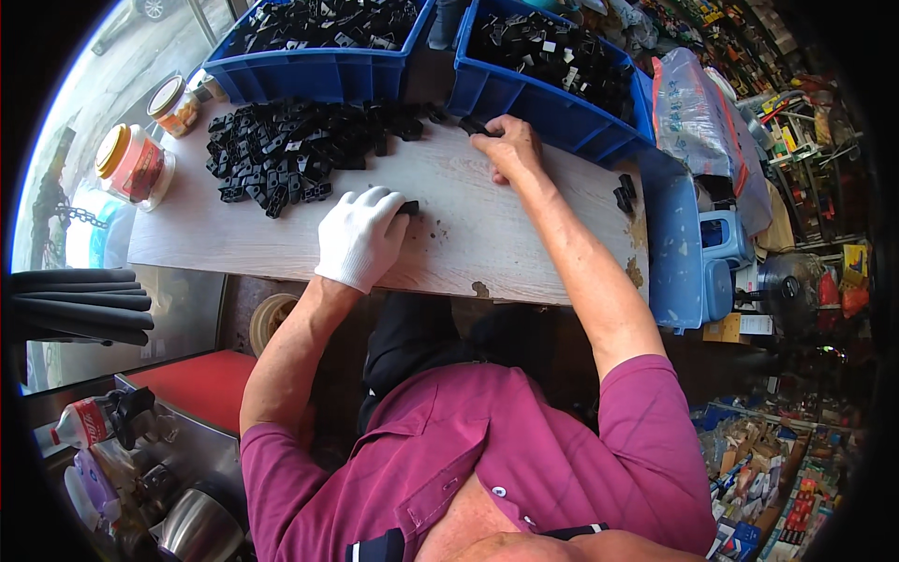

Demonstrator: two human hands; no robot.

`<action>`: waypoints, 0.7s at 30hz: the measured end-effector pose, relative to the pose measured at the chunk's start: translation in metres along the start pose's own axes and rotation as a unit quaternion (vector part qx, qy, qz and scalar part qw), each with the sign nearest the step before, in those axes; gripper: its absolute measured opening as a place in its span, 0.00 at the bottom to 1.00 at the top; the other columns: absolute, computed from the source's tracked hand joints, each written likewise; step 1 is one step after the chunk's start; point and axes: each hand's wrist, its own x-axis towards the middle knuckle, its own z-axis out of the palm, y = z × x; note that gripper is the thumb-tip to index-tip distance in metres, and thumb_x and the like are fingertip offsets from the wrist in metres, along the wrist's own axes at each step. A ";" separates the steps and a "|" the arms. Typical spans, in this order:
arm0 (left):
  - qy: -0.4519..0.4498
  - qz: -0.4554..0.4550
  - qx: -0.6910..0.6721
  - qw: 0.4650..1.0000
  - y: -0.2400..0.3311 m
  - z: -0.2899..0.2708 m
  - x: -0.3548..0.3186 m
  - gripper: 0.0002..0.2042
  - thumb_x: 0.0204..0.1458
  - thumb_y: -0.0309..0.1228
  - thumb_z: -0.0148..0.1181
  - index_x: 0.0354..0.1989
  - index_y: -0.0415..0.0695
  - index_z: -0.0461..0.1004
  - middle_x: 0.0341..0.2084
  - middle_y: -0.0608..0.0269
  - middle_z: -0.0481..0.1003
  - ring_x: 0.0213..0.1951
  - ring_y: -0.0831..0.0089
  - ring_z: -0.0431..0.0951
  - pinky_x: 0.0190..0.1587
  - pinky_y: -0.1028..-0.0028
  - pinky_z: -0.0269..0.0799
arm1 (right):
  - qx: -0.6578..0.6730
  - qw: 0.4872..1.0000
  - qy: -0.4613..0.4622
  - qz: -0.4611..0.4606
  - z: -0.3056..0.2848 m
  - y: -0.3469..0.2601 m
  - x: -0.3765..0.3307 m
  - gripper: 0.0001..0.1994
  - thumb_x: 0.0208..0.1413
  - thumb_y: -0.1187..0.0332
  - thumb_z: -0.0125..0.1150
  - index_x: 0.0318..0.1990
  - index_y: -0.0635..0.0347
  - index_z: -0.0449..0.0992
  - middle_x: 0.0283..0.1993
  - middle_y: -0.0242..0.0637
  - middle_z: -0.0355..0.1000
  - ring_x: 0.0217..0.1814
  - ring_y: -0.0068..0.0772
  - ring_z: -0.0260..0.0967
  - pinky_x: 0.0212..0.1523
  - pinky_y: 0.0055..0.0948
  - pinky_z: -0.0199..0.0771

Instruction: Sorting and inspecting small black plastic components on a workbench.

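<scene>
My left hand point(359, 236), in a white knit glove, rests at the table's near side with its fingers closed on a small black plastic part point(409, 208). My bare right hand point(511, 150) is farther off, by the front wall of the right blue crate point(562, 117). Its thumb and fingers pinch another black plastic part point(475, 125). A wide heap of similar black parts point(272, 150) covers the left and back of the pale wooden table point(449, 262). The exact kind of these parts is too small to make out.
A second blue crate point(309, 75) full of black parts stands at the back left. Two lidded jars point(136, 164) line the left edge. A few loose black parts point(625, 193) lie at the right edge, beside a light-blue plastic bin point(676, 253). Crowded shelves fill the right side.
</scene>
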 end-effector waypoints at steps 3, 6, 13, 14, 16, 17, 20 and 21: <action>-0.014 0.000 0.009 1.000 -0.003 -0.001 -0.006 0.09 0.52 0.32 0.67 0.41 0.47 0.80 0.37 0.59 0.80 0.38 0.53 0.78 0.41 0.60 0.77 | 0.034 0.998 -0.046 0.022 -0.009 -0.007 -0.016 0.25 0.51 0.61 0.73 0.54 0.67 0.79 0.31 0.43 0.80 0.22 0.30 0.76 0.22 0.27 0.78; 0.036 -0.012 -0.015 0.999 0.003 -0.005 -0.003 0.12 0.52 0.34 0.68 0.44 0.45 0.80 0.38 0.58 0.80 0.39 0.52 0.78 0.42 0.60 0.77 | 0.029 0.996 -0.063 0.052 -0.016 0.000 -0.025 0.22 0.51 0.60 0.74 0.50 0.63 0.80 0.27 0.38 0.77 0.19 0.28 0.73 0.19 0.28 0.76; -0.018 -0.034 0.027 0.999 -0.007 0.000 -0.003 0.10 0.54 0.35 0.67 0.41 0.46 0.82 0.38 0.59 0.81 0.41 0.54 0.78 0.43 0.62 0.78 | 0.043 0.990 -0.119 0.057 -0.022 0.013 -0.058 0.20 0.52 0.61 0.74 0.47 0.63 0.79 0.27 0.38 0.75 0.17 0.27 0.71 0.16 0.28 0.74; -0.019 -0.033 0.027 0.999 -0.007 0.000 -0.004 0.10 0.54 0.35 0.67 0.41 0.46 0.82 0.38 0.59 0.81 0.41 0.54 0.78 0.43 0.62 0.78 | 0.049 0.989 -0.133 0.051 -0.023 0.013 -0.062 0.20 0.53 0.62 0.74 0.48 0.64 0.78 0.25 0.34 0.72 0.16 0.24 0.67 0.15 0.28 0.72; -0.009 -0.008 0.002 1.000 -0.006 0.001 -0.007 0.07 0.54 0.35 0.67 0.38 0.48 0.82 0.36 0.60 0.81 0.40 0.55 0.79 0.42 0.62 0.78 | 0.053 0.986 -0.152 0.037 -0.024 0.011 -0.072 0.19 0.53 0.64 0.75 0.48 0.64 0.78 0.22 0.28 0.66 0.15 0.20 0.63 0.13 0.26 0.68; -0.010 -0.007 0.002 1.000 -0.005 0.001 -0.008 0.07 0.54 0.35 0.67 0.38 0.48 0.82 0.36 0.60 0.81 0.40 0.55 0.79 0.42 0.62 0.78 | 0.054 0.986 -0.152 0.037 -0.024 0.011 -0.075 0.19 0.53 0.64 0.75 0.48 0.64 0.78 0.22 0.28 0.66 0.15 0.20 0.63 0.13 0.26 0.68; 0.007 0.013 -0.003 1.000 0.004 0.002 -0.011 0.06 0.53 0.33 0.66 0.38 0.49 0.81 0.33 0.62 0.80 0.38 0.56 0.79 0.41 0.62 0.78 | 0.055 0.988 -0.141 0.037 -0.023 0.013 -0.079 0.18 0.53 0.64 0.75 0.46 0.64 0.78 0.22 0.26 0.66 0.16 0.19 0.63 0.14 0.25 0.69; 0.011 0.027 0.012 1.000 0.006 0.002 -0.011 0.06 0.53 0.32 0.66 0.39 0.49 0.80 0.32 0.62 0.80 0.36 0.56 0.79 0.39 0.62 0.78 | 0.056 0.988 -0.141 0.037 -0.023 0.014 -0.081 0.18 0.53 0.64 0.75 0.46 0.64 0.78 0.22 0.26 0.66 0.16 0.19 0.63 0.14 0.25 0.69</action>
